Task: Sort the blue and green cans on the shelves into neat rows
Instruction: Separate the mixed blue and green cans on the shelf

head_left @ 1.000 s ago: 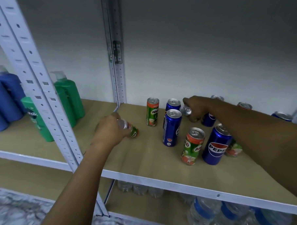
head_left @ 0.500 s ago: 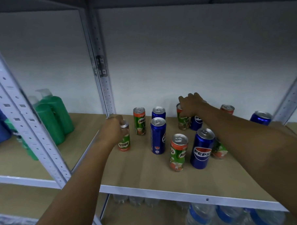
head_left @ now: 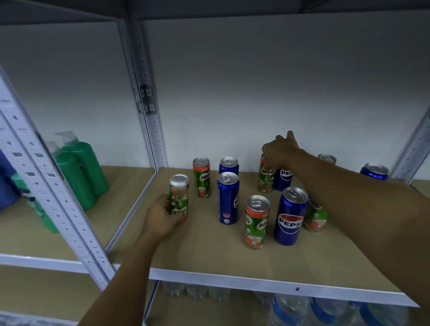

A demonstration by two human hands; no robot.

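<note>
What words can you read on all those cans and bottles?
"MILO": green can at the back left.
"MILO": green can under the right hand.
"MILO", upside down: green can the left hand holds.
"PEPSI": big blue can in front.
"PE", the rest hidden: blue can behind.
Front green can: only partial letters.
Green bottles: no readable text.

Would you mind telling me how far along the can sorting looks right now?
Early days. No full row yet: blue and green cans stand mixed on the shelf. In hand: the left hand grips a green can at the left edge, label upside down; the right hand rests on a green can at the back. Left: separating the Pepsi can and others by colour.
</note>
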